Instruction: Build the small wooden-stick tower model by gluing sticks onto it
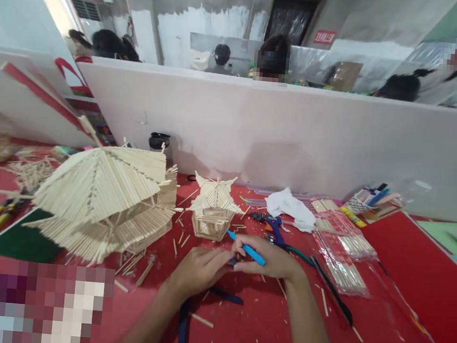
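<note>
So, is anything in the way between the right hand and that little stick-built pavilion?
Only the blue pen-like tool that the right hand itself holds; its end lies near the lower right of the small pavilion. I can't tell whether they touch. Nothing else visible stands between.

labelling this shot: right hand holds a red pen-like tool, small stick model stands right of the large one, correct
The colour is wrong: the pen-like tool in the right hand is blue, as the head view shows. The small stick model does stand right of the large one.
</note>
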### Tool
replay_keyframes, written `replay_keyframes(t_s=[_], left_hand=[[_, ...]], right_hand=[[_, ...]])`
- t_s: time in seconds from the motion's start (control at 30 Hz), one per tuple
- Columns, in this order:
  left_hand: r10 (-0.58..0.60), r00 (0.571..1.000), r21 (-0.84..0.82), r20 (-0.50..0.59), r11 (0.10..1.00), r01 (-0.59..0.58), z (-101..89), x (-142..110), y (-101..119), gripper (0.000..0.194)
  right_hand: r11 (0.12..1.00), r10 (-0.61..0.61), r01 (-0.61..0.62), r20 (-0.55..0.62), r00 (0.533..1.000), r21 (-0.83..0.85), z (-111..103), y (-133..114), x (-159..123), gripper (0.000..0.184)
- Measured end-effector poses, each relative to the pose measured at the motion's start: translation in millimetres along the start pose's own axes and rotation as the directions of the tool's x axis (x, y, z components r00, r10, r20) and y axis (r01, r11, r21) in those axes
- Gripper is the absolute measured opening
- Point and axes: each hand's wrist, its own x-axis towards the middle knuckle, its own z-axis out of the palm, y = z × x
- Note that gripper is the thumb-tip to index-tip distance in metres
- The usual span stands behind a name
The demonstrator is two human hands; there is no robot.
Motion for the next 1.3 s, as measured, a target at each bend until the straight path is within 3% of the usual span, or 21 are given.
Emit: replay_keyframes(t_s=[0.23, 0.33, 0.47, 0.6, 0.77, 0.97, 1.1, 1.2, 1.3], left_hand=[[-0.119, 0.99, -0.141, 0.078, 0.981, 0.13, 3.3, -2, 6, 0.024], [-0.203, 0.969, -0.194, 0.138, 0.954, 0.228, 4.1, -2, 7, 0.024], [-0.363, 0.915, -0.26, 0.176, 0.879, 0.399, 5.4, -1, 4, 0.015], [-0.451, 0.87, -0.318, 0.197, 0.81, 0.492, 6.7, -1, 1, 0.011], [-0.502, 0.848, -0.42, 0.169, 0.742, 0.523, 7.1, 2, 2, 0.012], [-0.5, 0.85, -0.489, 0.169, 0.706, 0.512, 3.7, 5, 2, 0.015], [-0.518, 0.822, -0.515, 0.239, 0.65, 0.559, 0.3, 5, 1, 0.018], [-0.522, 0.817, -0.496, 0.244, 0.657, 0.568, -2.6, 7, 1, 0.018], [-0.498, 0.841, -0.484, 0.209, 0.695, 0.532, -5.2, 8, 0, 0.019]], right_hand=[[0.998, 0.018, -0.018, -0.005, 1.0, -0.057, -2, -6, -7, 0.023], [0.998, 0.049, -0.052, -0.121, 0.991, -0.019, -5, -2, -10, 0.029], [0.99, 0.122, -0.094, -0.32, 0.94, 0.103, -11, 7, -14, 0.048], [0.993, 0.111, -0.084, -0.409, 0.906, 0.084, -14, 11, -17, 0.051], [0.993, 0.06, -0.09, -0.342, 0.938, -0.07, -7, 4, -9, 0.035], [0.998, 0.02, -0.035, -0.258, 0.966, -0.054, 3, 2, 4, 0.031], [0.998, 0.013, -0.028, -0.228, 0.973, -0.061, 4, 2, 6, 0.028], [0.995, 0.034, -0.053, -0.227, 0.973, -0.079, 3, 0, 4, 0.026], [0.993, 0.05, -0.075, -0.258, 0.965, -0.088, 1, -1, 2, 0.025]])
